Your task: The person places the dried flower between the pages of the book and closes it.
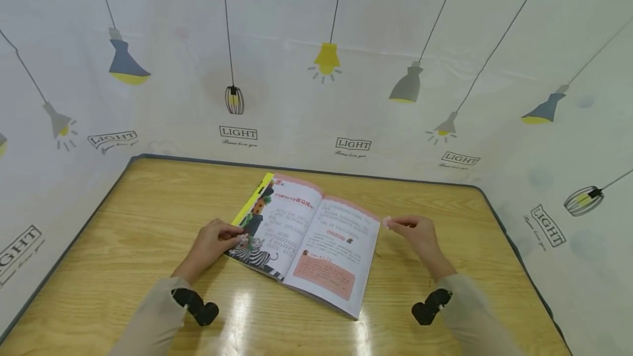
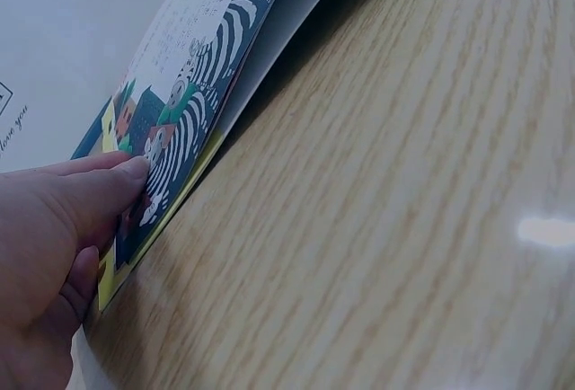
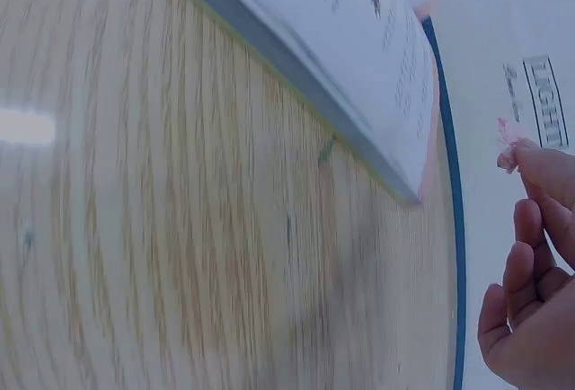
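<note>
An open book (image 1: 328, 240) with printed pages lies on the wooden table, zebras drawn at the lower left of its left page. My left hand (image 1: 214, 243) grips the book's left edge. In the left wrist view the thumb (image 2: 121, 183) presses on the page by the zebras, and other fingers go behind the edge. Just off the book's right edge, my right hand (image 1: 417, 235) pinches a small pink flower-like piece (image 3: 509, 146) between thumb and forefinger. The other fingers of that hand are loosely curled. The pink piece (image 1: 387, 222) is too small to tell its exact kind.
The wooden table (image 1: 163, 196) has a dark edge trim. A pale wall covering (image 1: 277, 70) printed with lamps rises behind and at both sides. A small green scrap (image 3: 325, 149) lies beside the book. Black wrist cameras (image 1: 198, 306) sit on both sleeves.
</note>
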### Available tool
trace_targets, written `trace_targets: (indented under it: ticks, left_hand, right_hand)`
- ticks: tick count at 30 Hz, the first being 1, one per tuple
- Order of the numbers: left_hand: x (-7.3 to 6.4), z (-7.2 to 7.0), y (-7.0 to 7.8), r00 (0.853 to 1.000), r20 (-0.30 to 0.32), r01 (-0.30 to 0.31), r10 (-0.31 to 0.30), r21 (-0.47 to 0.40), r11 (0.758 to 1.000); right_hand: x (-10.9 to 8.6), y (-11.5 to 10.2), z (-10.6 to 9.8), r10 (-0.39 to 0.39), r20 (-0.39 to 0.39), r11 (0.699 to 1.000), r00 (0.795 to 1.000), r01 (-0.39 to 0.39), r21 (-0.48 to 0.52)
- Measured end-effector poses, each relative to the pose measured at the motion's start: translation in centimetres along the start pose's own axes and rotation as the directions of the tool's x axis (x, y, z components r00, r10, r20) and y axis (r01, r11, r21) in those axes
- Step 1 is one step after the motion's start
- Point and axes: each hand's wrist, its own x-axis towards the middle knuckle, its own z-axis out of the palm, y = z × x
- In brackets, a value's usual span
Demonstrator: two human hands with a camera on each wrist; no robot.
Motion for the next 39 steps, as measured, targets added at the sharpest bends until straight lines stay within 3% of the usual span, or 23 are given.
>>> trace_targets:
  ticks: [12,25,39]
  left_hand:
    - [0.0,-0.1,0.1,1.0,-0.005,0.0,0.0,-0.01,1.0]
    - [0.0,-0.2,-0.2,1.0,-0.004,-0.019,0.019,-0.014,1.0]
    - [-0.2,-0.1,0.0,1.0,-0.015,-0.028,0.027,-0.022,0.999]
  right_hand:
    - [0.1,-3.3,5.3,-0.003,0.058,1.0,0.998,0.002,0.027]
    - [0.1,-5.9,10.3,-0.07,0.129,0.998,0.989,0.07,0.002]
    - [0.2,-6.0,13.4,-0.06,0.188,0.994,0.98,0.075,-0.074]
